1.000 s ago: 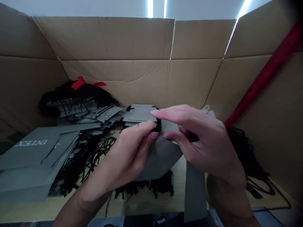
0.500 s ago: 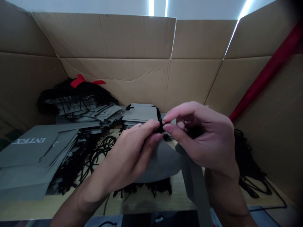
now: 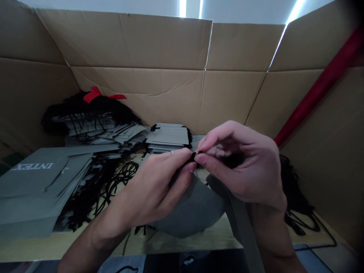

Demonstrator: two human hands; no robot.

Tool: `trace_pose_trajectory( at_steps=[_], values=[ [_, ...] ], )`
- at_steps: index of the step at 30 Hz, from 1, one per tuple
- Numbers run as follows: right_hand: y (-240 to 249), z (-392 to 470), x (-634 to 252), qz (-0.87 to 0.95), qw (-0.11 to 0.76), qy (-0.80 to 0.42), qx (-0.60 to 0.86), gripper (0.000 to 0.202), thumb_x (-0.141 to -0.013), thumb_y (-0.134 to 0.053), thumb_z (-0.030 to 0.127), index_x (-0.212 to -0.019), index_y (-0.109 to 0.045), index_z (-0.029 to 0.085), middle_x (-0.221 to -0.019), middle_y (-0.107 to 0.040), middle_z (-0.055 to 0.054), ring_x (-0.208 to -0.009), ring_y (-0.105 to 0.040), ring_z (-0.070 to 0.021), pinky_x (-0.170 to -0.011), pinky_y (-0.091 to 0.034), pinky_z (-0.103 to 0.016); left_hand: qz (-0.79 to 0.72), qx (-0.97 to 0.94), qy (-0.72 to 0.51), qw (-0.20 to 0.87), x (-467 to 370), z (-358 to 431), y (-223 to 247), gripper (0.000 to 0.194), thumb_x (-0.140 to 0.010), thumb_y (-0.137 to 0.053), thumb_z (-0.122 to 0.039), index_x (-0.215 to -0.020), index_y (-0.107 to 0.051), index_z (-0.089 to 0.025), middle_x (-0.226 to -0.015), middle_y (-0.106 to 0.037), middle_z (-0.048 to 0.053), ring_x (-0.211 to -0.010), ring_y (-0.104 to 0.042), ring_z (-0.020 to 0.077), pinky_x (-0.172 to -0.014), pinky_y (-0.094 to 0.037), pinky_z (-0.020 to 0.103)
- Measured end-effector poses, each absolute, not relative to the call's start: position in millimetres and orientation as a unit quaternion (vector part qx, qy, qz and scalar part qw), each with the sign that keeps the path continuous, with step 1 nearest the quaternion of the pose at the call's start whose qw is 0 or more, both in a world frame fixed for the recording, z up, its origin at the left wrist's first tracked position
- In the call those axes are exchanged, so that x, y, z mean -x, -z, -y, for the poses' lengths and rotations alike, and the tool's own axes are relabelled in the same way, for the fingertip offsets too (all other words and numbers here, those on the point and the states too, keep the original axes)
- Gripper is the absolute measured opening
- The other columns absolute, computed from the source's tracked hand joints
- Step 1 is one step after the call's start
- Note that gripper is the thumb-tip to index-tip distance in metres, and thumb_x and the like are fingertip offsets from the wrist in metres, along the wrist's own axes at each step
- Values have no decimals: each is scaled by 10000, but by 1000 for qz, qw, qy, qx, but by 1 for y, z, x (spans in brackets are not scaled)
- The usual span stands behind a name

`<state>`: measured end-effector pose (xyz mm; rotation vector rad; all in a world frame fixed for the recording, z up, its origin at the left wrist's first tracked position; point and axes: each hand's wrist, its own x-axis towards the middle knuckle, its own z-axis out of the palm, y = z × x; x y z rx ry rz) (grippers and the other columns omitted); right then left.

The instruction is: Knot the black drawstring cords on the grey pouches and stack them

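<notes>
My left hand (image 3: 167, 178), with a ring on one finger, pinches a black cord (image 3: 193, 156) between thumb and forefinger. Fingertip to fingertip with it, my right hand (image 3: 241, 163) is closed on the same small black piece; its exact shape is mostly hidden by the fingers. Below both hands hangs a curved grey sheet (image 3: 190, 212), with a long grey strip running down by my right wrist. Just behind lies a stack of grey pieces with black cord edges (image 3: 167, 136).
At left lie grey printed sheets (image 3: 31, 182) with black corded ends, beside loose black cords (image 3: 121, 180). Behind them sits a heap of black cords with a red ribbon (image 3: 93, 94). More black cords (image 3: 295, 197) lie at right. Cardboard walls (image 3: 136, 49) surround the wooden table (image 3: 36, 248).
The right fingers have shifted slightly on the black cord, and the thumbs sit a little lower. The grey sheet has swung down, covering more of the black fringe beneath.
</notes>
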<state>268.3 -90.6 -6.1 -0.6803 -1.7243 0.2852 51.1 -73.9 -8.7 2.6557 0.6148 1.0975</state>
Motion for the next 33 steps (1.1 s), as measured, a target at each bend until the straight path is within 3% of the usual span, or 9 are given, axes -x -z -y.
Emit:
trace_pose_trajectory(
  at_steps=[6, 11, 13, 16, 21, 24, 28, 31, 33],
  values=[
    [5, 91, -264, 731, 602, -155, 283, 150, -918, -880, 157, -930, -762, 248, -899, -805, 5, -625, -644, -117, -483, -507, -241, -221, -888, -379, 137, -44, 73, 7, 296, -1139, -558, -224, -846, -600, -226, -691, -573, -41, -612, -506, 128, -611, -434, 290],
    [4, 89, -265, 729, 604, -117, 300, 140, -937, -912, 220, -959, -777, 253, -952, -830, -16, -703, -707, -150, -531, -552, -263, -212, -878, -408, 132, -38, 66, 11, 311, -1169, -558, -333, -886, -660, -252, -719, -626, -14, -628, -563, 161, -624, -504, 294],
    [5, 88, -265, 739, 594, -84, 306, 150, -943, -918, 259, -1005, -782, 258, -982, -831, -21, -705, -697, -152, -533, -547, -274, -211, -870, -427, 123, -39, 64, 12, 296, -1172, -556, -318, -901, -649, -245, -742, -628, -15, -655, -571, 159, -651, -510, 291],
    [7, 89, -265, 752, 579, -17, 313, 135, -948, -873, 211, -1014, -769, 265, -949, -808, -3, -669, -648, -139, -548, -542, -293, -217, -874, -414, 136, -42, 63, 12, 342, -1181, -521, -251, -841, -549, -223, -704, -524, -48, -611, -472, 122, -603, -431, 268],
    [9, 92, -262, 784, 547, 36, 293, 201, -959, -791, 126, -1065, -755, 294, -1024, -849, 28, -737, -707, -144, -706, -637, -324, -212, -875, -416, 131, -46, 62, 9, 349, -1154, -506, -155, -810, -479, -211, -703, -464, -65, -607, -415, 106, -602, -372, 274],
    [8, 92, -262, 787, 545, 40, 285, 212, -964, -768, 115, -1053, -758, 308, -1034, -862, 32, -749, -722, -155, -738, -650, -341, -199, -878, -418, 121, -46, 60, 9, 323, -1147, -517, -145, -830, -541, -204, -736, -529, -46, -657, -480, 120, -633, -404, 276],
    [8, 90, -264, 791, 544, 4, 281, 243, -911, -761, 76, -999, -758, 302, -928, -822, 43, -693, -676, -141, -639, -603, -310, -188, -883, -414, 121, -44, 59, 9, 307, -1134, -574, -156, -834, -625, -197, -742, -568, -31, -669, -526, 129, -639, -435, 283],
    [8, 90, -266, 780, 557, -11, 286, 247, -877, -777, 65, -976, -765, 292, -896, -811, 56, -619, -607, -113, -573, -568, -285, -211, -850, -463, 133, -42, 59, 11, 50, -1094, -731, -217, -1044, -733, -212, -890, -732, -2, -796, -681, 154, -752, -555, 289],
    [7, 90, -266, 771, 563, -23, 297, 245, -867, -791, 61, -975, -780, 281, -885, -815, 57, -589, -593, -96, -544, -557, -265, -186, -833, -504, 133, -42, 58, 13, 159, -1044, -816, -200, -1188, -754, -223, -1043, -809, 34, -945, -765, 184, -873, -622, 311]
  ],
)
